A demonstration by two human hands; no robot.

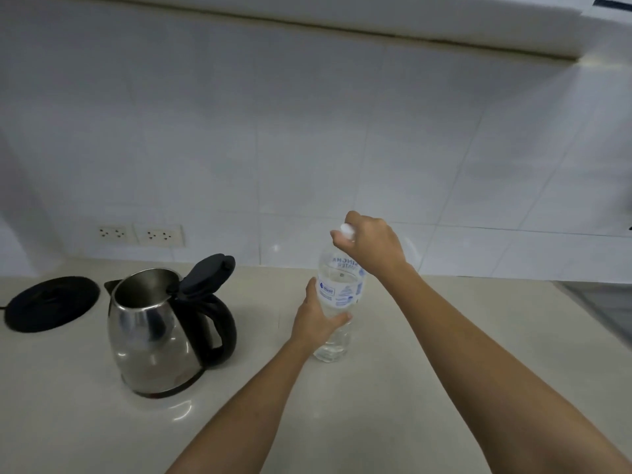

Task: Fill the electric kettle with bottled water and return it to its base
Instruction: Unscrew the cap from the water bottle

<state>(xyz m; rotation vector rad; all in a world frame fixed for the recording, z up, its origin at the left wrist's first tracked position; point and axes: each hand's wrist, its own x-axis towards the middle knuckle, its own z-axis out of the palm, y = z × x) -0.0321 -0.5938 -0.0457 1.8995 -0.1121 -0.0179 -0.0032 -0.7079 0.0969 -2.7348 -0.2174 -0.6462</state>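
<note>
A steel electric kettle with a black handle stands on the countertop, its black lid flipped open. Its round black base lies apart from it, at the left near the wall. A clear plastic water bottle stands upright to the right of the kettle. My left hand is wrapped around the bottle's lower body. My right hand is closed over the white cap at the bottle's top.
Two wall sockets sit in the white tiled wall above the base, and a cord leaves the base to the left. A grey surface, maybe a sink or hob, borders the counter at the right. An overhead cabinet edge runs along the top.
</note>
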